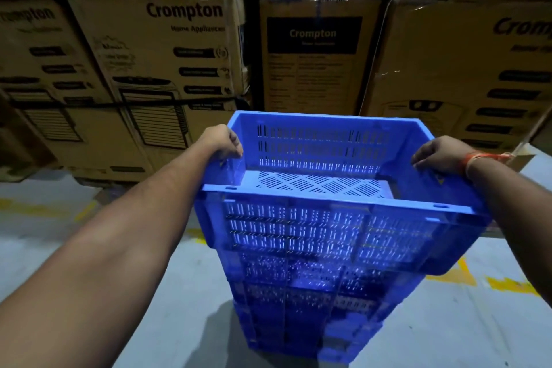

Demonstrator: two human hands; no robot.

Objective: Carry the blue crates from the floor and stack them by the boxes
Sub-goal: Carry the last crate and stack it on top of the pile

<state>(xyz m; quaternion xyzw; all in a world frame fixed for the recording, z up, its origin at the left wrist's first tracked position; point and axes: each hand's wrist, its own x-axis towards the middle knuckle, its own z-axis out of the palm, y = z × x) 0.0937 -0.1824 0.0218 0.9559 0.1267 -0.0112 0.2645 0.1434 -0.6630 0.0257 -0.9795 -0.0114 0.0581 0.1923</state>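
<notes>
A blue slotted plastic crate (pixel 328 224) is in the middle of the head view, tilted slightly and empty. My left hand (pixel 222 140) grips its left rim and my right hand (pixel 439 155) grips its right rim, an orange thread around that wrist. Directly beneath it stands a stack of blue crates (pixel 301 308) on the grey floor. I cannot tell whether the held crate touches the stack. Stacked brown cardboard boxes (pixel 167 69) marked Crompton rise just behind the crates.
More cardboard boxes (pixel 466 69) fill the right background, with a dark gap between the box columns. The grey concrete floor (pixel 149 293) carries worn yellow line markings (pixel 484 281) left and right of the crate stack.
</notes>
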